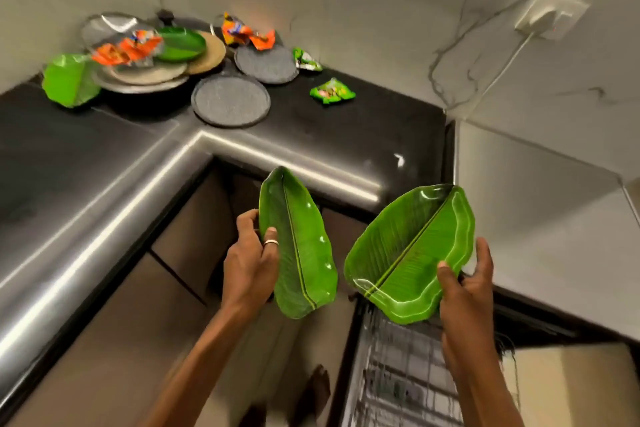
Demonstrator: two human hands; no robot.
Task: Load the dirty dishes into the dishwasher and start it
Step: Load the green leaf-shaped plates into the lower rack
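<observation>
Each hand, left and right, grips a leaf plate above the near rack, while more plates wait on the far counter, so loading seems barely begun.

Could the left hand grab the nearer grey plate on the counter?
Probably not: the left hand grips a leaf-shaped green plate, so it is full, though nothing blocks the way to the nearer grey plate.

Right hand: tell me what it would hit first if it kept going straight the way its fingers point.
Probably the pale panel beside the counter, with the green leaf plate held by the right hand touching first; depth is unclear.
</observation>
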